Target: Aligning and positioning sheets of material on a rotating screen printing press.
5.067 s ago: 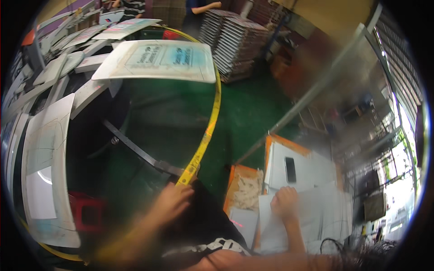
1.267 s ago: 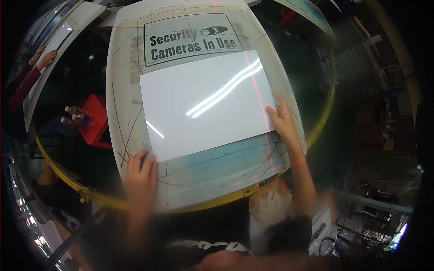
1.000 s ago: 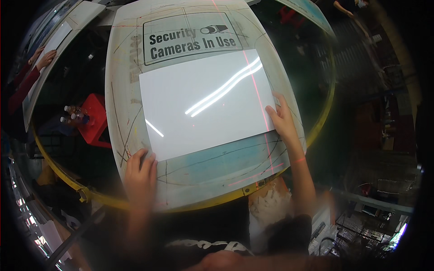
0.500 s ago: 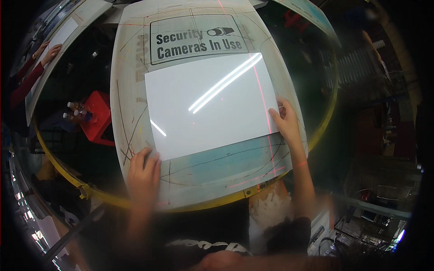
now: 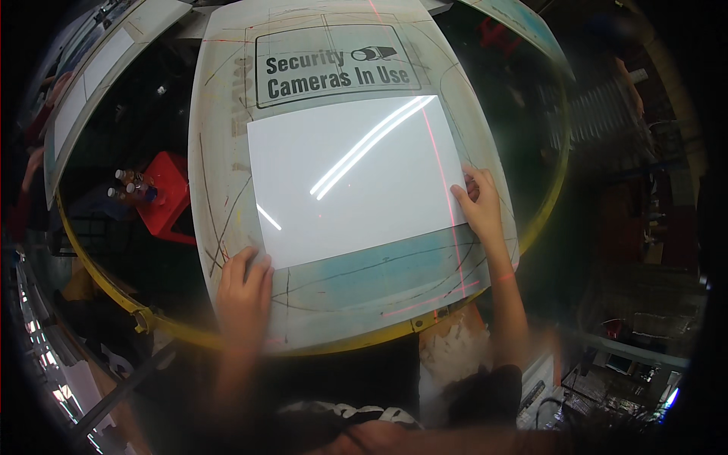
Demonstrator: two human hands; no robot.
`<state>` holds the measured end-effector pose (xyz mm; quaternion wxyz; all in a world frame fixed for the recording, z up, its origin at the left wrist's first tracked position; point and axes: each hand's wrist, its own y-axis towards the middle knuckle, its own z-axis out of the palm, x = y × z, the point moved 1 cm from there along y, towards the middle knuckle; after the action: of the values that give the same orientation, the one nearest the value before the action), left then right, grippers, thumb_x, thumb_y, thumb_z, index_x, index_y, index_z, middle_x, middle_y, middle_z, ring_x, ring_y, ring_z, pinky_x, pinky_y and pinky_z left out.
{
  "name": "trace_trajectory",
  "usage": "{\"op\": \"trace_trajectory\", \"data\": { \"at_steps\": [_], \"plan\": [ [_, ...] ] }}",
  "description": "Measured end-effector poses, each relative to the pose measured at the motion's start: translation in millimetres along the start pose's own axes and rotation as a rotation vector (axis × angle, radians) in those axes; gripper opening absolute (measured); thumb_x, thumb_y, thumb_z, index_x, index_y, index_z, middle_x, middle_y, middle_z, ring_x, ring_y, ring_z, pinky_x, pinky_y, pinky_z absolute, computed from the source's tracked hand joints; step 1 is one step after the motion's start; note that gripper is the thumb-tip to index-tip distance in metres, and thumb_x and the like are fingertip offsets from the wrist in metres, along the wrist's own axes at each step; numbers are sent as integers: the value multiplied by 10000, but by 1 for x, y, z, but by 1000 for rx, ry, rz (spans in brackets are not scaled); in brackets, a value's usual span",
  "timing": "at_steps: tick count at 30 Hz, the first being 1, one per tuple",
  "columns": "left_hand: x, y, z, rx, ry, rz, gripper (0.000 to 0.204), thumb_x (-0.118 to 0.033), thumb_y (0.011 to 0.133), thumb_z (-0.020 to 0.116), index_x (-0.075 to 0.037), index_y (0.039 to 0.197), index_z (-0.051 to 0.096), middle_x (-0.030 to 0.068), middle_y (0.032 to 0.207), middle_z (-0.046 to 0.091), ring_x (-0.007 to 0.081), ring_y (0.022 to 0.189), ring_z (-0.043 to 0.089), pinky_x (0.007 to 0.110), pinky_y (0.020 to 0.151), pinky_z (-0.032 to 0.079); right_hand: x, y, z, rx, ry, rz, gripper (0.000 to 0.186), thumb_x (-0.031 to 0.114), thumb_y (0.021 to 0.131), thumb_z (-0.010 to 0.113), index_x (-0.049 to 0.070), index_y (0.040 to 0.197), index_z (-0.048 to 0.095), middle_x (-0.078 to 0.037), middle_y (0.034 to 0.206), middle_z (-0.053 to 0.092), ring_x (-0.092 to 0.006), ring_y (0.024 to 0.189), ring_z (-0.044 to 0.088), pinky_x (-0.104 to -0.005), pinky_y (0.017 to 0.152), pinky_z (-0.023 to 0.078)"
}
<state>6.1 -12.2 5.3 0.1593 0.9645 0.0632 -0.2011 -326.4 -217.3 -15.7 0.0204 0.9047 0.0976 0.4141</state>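
Observation:
A glossy white sheet [image 5: 356, 205] lies over the middle of a pale, worn board [image 5: 216, 159], with ceiling lights mirrored in it. Its right edge is pinched by my right hand [image 5: 482, 199], thumb on top and the other fingers curled at the edge. At the near left corner my left hand [image 5: 244, 284] holds the sheet with bent fingers; its thumb is not clearly seen. A red laser line crosses the sheet near its right side. Just beyond the far edge, a framed black sign print [image 5: 337, 67] with lettering and a camera drawing shows on the board.
A yellow curved rail [image 5: 186, 331] runs around below the board. Left of it stands a red stool [image 5: 168, 189] with several bottles [image 5: 130, 188]. Farther left, a co-worker's arm [image 5: 34, 163] is beside another board carrying a white sheet [image 5: 91, 80]. Another board [image 5: 523, 26] extends at the far right.
The white sheet's far right corner has come slightly nearer to me. My hands keep nearly the same places. At the far left, the co-worker's hands have shifted toward the outer side of their board.

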Motion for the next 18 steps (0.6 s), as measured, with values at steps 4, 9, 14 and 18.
{"op": "trace_trajectory", "data": {
  "at_steps": [4, 9, 14, 18],
  "plan": [
    [-1, 1, 0, 1, -7, -2, 162, -39, 796, 668, -26, 956, 650, 125, 1070, 601, 309, 970, 585, 384, 821, 475, 0, -1, 0, -2, -11, 14, 412, 50, 787, 681, -30, 1181, 591, -58, 920, 483, -136, 768, 472, -241, 685, 441],
    [0, 1, 1, 6, -4, 2, 160, -37, 797, 666, -26, 956, 649, 124, 1071, 599, 312, 974, 582, 386, 824, 474, 2, -2, 0, -11, -18, 19, 406, 47, 791, 681, -34, 1178, 590, -61, 923, 484, -141, 774, 475, -246, 692, 444],
    [-2, 1, -2, 13, 3, -18, 154, -37, 801, 662, -23, 953, 644, 124, 1072, 597, 317, 976, 580, 389, 823, 473, 3, -2, 3, -7, -28, 8, 408, 45, 800, 674, -44, 1186, 575, -76, 934, 484, -159, 778, 488, -262, 704, 454],
    [-1, 1, 0, 8, -2, -9, 153, -36, 803, 660, -22, 955, 642, 122, 1071, 597, 314, 976, 581, 386, 821, 474, 3, -3, 2, -9, -45, 19, 412, 48, 804, 671, -50, 1191, 567, -81, 944, 486, -163, 785, 493, -267, 712, 456]
  ]
}}
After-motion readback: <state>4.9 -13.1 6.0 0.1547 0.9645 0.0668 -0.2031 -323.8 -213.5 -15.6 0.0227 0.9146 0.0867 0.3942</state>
